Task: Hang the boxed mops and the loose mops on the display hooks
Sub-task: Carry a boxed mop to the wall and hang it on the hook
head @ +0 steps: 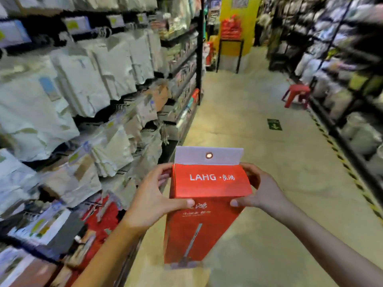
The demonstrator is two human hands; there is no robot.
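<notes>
Currently you hold the red boxed mop [207, 204] between both hands at the near centre of the aisle. Left hand [152, 195] grips its left edge, right hand [262, 190] its right edge, thumbs curled onto the front face, fingers behind. Long axis runs upright, tipped slightly away from you, bottom end down toward the floor [259, 141]. White hang tab [209, 155] with its round hole sits at the top, far end, just above your fingers. Shelving on the left [93, 100] is packed with hanging packets, and red packages show low on the near left; it lies to your left and slightly ahead, so the left hand is nearer. No free hook can be made out through the blur. My guess: the tab hole must turn left to face a hook.
</notes>
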